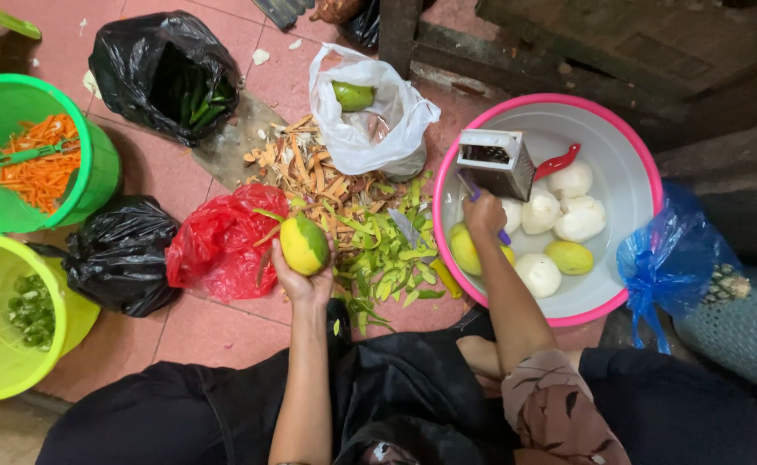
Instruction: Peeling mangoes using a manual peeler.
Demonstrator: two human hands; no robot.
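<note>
- left hand (302, 277) cupping mango (304, 244), long axis running up past fingertips
- right hand (484, 213) closed on what looks like a peeler (500, 234), over pink basin (645, 164), well right of the mango

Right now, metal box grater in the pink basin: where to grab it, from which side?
Probably the top end of the box grater, taken from above. It leans tilted against the basin rim, its open dark end facing up and left. The red scoop sits close on its right and the right hand just below, so the upper-left side looks freest. Any handle is not visible.
</note>
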